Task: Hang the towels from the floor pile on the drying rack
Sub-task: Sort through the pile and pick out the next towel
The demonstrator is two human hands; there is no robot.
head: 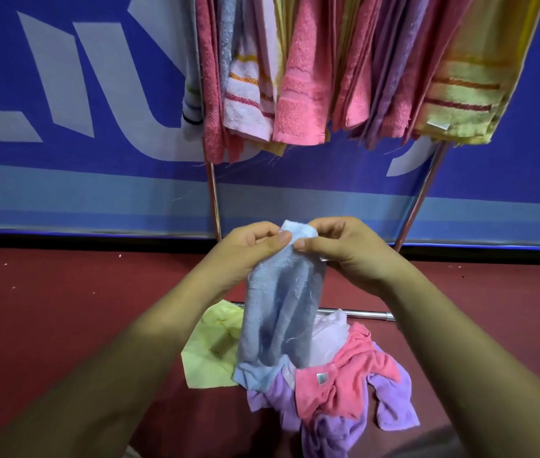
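Head view, drying rack [418,206] hung with towels along the top edge, floor pile [334,385] below on red floor [47,309], light blue towel [281,312] hanging over the pile, its upper edge pinched between left hand [248,249] and right hand [344,246], close together.

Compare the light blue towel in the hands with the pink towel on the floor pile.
The light blue towel is lifted, hanging lengthwise; the pink towel lies crumpled on the pile. The left hand and right hand pinch the blue one's top edge; nobody touches the pink one. The pink one shows a small tag. Both look like terry cloth.
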